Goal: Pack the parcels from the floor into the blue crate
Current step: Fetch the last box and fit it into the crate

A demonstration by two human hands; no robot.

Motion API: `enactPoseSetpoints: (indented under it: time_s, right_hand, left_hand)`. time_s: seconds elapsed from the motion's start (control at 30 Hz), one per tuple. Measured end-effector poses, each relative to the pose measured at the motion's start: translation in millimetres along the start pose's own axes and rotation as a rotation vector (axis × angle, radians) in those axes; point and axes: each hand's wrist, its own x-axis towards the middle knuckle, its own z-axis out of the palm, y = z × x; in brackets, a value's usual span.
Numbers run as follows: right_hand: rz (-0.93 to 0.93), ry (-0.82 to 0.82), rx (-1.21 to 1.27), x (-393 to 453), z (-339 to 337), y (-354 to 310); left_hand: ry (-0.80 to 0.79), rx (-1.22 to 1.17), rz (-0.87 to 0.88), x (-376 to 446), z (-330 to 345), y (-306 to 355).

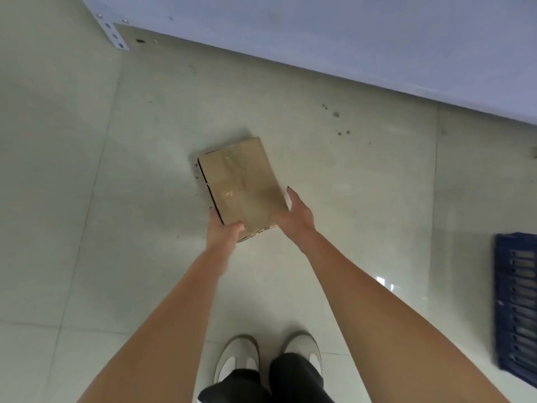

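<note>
A flat brown cardboard parcel [239,181] sealed with clear tape is in front of me over the tiled floor. My left hand [222,232] grips its near left corner, thumb on top. My right hand [297,215] presses against its near right edge, fingers stretched along the side. The parcel's far end casts a shadow on the floor; whether it still touches the floor I cannot tell. The blue crate [515,306] stands at the right edge of view, only its slotted side showing.
A pale blue-grey shelf board [348,33] runs across the top, with a perforated metal upright [112,30] at its left end. My two white shoes [270,359] stand at the bottom centre. Dark specks mark the floor right of the parcel.
</note>
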Motion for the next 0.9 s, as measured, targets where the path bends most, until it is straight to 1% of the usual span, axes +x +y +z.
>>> enactPoseSetpoints:
  time_s: [0.1,0.2,0.33,0.4,0.5,0.63,0.73,0.83,0.9]
  right_hand:
    - [0.035,0.035,-0.022,-1,4,-9]
    - [0.029,0.042,-0.031,-45,-12,-23]
    - [0.072,0.044,0.087,-153,-50,-54]
    - [0.057,0.077,0.146,-219,-78,-87]
    - [0.019,0.091,0.123,-332,-131,-138]
    - [-0.001,0.101,0.132,-469,-189,-185]
    - [-0.067,0.096,0.184,-552,-223,-208]
    - [-0.137,0.142,0.205,-603,-249,-213]
    - [-0.144,0.166,0.213,-622,-265,-213]
  left_hand:
    - [-0.019,-0.034,-0.035,-5,6,7]
    - [-0.025,-0.111,-0.107,-50,-7,15]
    - [-0.006,-0.213,-0.105,-171,-35,48]
    - [-0.018,-0.298,-0.098,-247,-49,73]
    - [-0.044,-0.346,-0.063,-370,-76,121]
    - [-0.065,-0.271,0.015,-513,-117,179]
    - [-0.104,-0.190,0.061,-589,-141,206]
    - [-0.223,-0.068,0.058,-633,-149,225]
    - [-0.298,0.015,0.062,-654,-146,232]
